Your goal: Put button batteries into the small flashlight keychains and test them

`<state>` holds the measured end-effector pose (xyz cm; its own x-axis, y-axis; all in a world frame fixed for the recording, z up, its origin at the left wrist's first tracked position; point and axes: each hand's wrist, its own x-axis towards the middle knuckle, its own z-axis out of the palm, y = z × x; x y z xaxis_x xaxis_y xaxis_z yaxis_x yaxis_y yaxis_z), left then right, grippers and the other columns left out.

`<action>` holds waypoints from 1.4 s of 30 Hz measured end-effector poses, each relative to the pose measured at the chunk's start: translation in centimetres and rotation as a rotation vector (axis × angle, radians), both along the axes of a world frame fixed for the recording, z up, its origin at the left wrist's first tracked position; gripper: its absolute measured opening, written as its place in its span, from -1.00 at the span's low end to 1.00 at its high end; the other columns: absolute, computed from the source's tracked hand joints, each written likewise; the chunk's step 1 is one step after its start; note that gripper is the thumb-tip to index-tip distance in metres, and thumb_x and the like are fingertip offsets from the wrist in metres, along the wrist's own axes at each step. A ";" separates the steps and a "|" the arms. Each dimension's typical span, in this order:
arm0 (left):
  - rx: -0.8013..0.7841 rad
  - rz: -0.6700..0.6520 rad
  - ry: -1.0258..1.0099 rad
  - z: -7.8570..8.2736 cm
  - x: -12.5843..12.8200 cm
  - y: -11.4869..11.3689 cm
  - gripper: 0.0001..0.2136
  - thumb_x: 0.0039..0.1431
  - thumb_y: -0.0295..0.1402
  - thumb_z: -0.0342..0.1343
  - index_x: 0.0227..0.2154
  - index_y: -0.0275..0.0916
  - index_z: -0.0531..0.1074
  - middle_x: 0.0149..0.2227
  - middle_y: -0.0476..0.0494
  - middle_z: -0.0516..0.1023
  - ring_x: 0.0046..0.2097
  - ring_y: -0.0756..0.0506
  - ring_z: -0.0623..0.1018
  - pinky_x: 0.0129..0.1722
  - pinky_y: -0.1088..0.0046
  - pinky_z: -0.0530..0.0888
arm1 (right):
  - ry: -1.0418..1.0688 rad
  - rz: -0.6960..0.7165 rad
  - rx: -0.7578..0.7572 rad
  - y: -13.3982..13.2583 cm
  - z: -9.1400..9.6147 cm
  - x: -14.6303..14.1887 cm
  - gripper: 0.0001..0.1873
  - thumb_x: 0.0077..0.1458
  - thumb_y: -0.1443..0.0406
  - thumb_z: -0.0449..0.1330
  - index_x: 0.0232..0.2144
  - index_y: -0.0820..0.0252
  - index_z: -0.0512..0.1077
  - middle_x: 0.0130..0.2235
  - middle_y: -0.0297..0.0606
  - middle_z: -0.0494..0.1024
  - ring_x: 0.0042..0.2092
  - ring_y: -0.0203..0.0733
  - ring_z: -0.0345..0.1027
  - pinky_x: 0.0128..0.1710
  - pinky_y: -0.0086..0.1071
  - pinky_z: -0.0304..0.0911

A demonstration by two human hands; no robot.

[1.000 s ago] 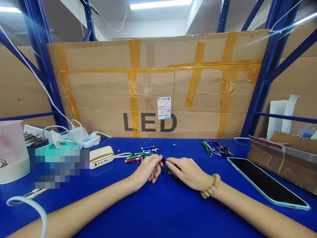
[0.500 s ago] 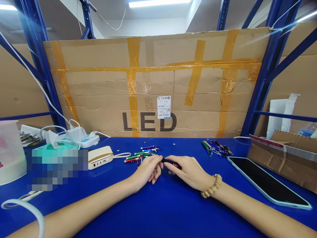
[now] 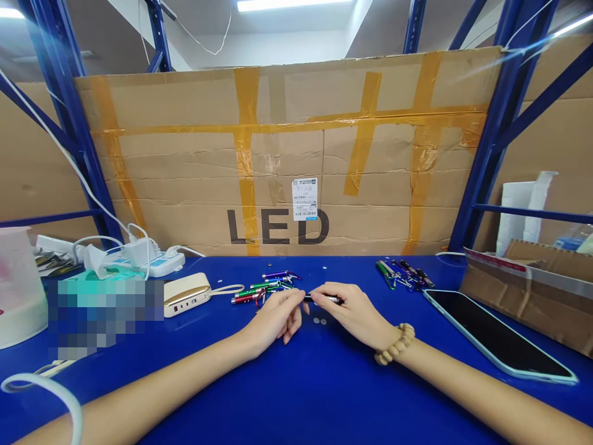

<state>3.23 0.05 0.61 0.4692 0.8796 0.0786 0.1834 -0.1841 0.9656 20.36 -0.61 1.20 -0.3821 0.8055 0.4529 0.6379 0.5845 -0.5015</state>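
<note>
My left hand (image 3: 278,316) and my right hand (image 3: 348,312) meet over the middle of the blue table. Between them lies a slim black pen-shaped flashlight (image 3: 340,301), held level. The right thumb and fingers close around its body, while the left thumb and forefinger pinch its left end. Just behind my left hand lie several metallic flashlights with clips, among them a red one (image 3: 245,298), a green one (image 3: 259,290) and a purple one (image 3: 278,275). Under my right hand are small silvery discs (image 3: 319,321) on the table.
More flashlights (image 3: 403,275) lie in a pile at the back right, near a phone (image 3: 500,334) and an open cardboard box (image 3: 523,296). On the left are a white power bank (image 3: 186,295), a power strip (image 3: 167,264) and a plastic tub (image 3: 21,290). A large cardboard sheet (image 3: 204,167) stands behind.
My right hand has turned slightly, and the black flashlight now lies more level. My left hand keeps its pinch. The whole view has shifted slightly.
</note>
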 end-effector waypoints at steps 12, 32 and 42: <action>0.102 -0.032 0.054 -0.3 0.0 -0.6 -0.65 0.15 -0.01 -0.18 -0.41 -0.23 0.19 -0.72 0.13 0.24 -0.74 0.11 0.16 -0.72 0.62 0.12 | -0.069 0.001 -0.145 0.1 -0.2 -0.1 -0.52 0.17 0.04 -0.14 -0.47 0.19 0.41 -0.55 -0.40 0.39 -0.48 -0.34 0.20 -0.48 -0.47 0.01; 0.322 0.172 0.066 0.1 -0.3 -1.3 -0.74 0.17 -0.11 -0.17 -0.42 -0.20 0.22 -0.61 0.06 0.31 -0.48 -0.01 0.35 -0.41 0.50 0.26 | -0.194 0.036 0.013 -0.1 -0.4 -0.2 -0.68 0.22 0.12 -0.12 -0.41 0.14 0.30 -0.44 -0.35 0.38 -0.31 -0.25 0.21 -0.31 -0.40 0.10; 0.124 0.292 -0.348 -0.2 -0.4 0.3 -0.73 0.10 -0.19 -0.24 -0.44 -0.24 0.26 -0.38 -0.10 0.37 -0.27 -0.09 0.40 -0.30 0.44 0.28 | -0.278 0.030 0.034 -0.2 -0.5 -0.2 -0.65 0.19 0.07 -0.09 -0.39 0.15 0.35 -0.44 -0.34 0.33 -0.36 -0.27 0.21 -0.37 -0.44 0.09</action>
